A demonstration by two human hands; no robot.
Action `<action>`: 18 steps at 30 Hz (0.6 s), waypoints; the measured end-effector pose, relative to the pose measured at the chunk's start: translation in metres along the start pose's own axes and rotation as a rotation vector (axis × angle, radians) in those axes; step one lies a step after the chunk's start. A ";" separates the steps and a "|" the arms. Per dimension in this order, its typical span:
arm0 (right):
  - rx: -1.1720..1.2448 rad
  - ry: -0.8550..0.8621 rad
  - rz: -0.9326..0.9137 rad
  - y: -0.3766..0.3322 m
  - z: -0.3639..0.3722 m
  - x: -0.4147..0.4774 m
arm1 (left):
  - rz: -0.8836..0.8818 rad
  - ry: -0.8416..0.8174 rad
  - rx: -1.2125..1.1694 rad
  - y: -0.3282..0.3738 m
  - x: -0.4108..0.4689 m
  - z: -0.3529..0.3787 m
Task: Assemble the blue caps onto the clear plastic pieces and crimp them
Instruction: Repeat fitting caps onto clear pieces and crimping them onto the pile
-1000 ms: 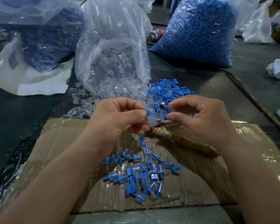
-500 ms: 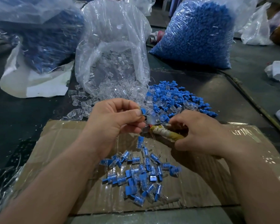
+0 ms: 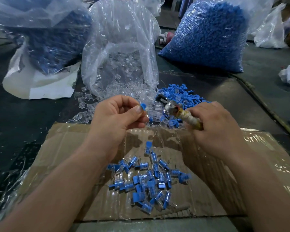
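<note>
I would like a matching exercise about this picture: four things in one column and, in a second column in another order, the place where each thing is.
Things
1. capped piece
2. wrapped-handle tool
3. heap of assembled pieces
4. clear pieces

Places
A. on the cardboard
B. pinched in the left hand
C. in the open plastic bag, some spilling out
D. gripped in the right hand

Pairs: 1-B, 2-D, 3-A, 4-C
</note>
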State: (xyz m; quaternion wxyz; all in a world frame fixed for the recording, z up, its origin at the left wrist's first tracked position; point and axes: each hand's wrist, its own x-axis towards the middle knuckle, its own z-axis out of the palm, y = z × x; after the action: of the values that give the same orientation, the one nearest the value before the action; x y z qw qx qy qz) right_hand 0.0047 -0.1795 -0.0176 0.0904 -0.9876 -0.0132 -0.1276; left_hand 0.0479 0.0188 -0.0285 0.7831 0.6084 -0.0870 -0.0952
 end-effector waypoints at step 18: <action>0.212 -0.175 -0.054 -0.012 0.008 -0.005 | 0.135 0.021 0.169 -0.004 0.000 0.001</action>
State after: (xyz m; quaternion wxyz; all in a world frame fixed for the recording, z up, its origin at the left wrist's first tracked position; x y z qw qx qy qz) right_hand 0.0009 -0.1666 -0.0240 0.1891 -0.9792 -0.0612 -0.0414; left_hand 0.0472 0.0169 -0.0325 0.7346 0.6659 -0.1275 -0.0281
